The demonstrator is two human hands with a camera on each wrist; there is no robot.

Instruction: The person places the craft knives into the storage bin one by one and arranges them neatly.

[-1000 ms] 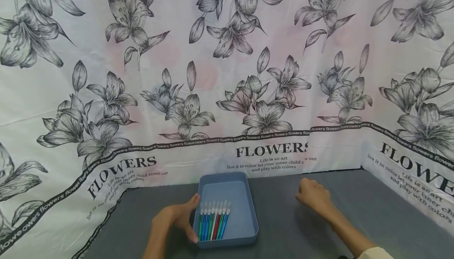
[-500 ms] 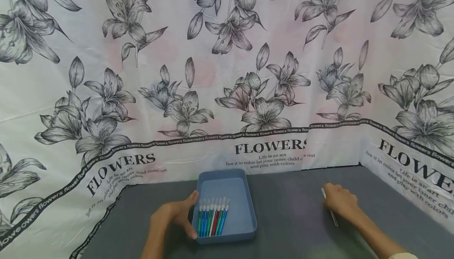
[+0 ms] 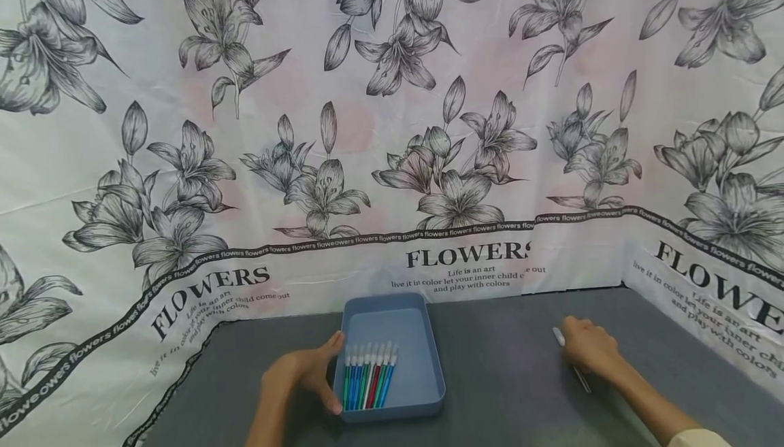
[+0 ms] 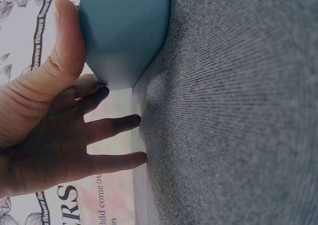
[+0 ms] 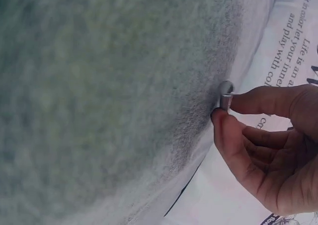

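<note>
In the head view my right hand (image 3: 589, 345) pinches a slim pen (image 3: 559, 337) with a whitish cap and silver barrel, close over the grey tabletop. The right wrist view shows my thumb and index finger on the silver pen (image 5: 225, 102), its end towards the camera. My left hand (image 3: 301, 373) rests against the left side of a blue tray (image 3: 422, 411), thumb and fingers spread along the wall. Inside the tray, several similar pens (image 3: 369, 379) in blue, green, red and silver lie side by side, pale caps pointing away.
A grey cloth (image 3: 490, 365) covers the table. Behind it hangs a white curtain (image 3: 367, 161) printed with flowers, its lower edge meeting the back and sides of the table. The tray stands near the middle, close to that curtain.
My right hand has moved right and slightly towards me, and the pen in it has come into view. In the last half second it has hardly shifted. The left hand stays at the tray.
</note>
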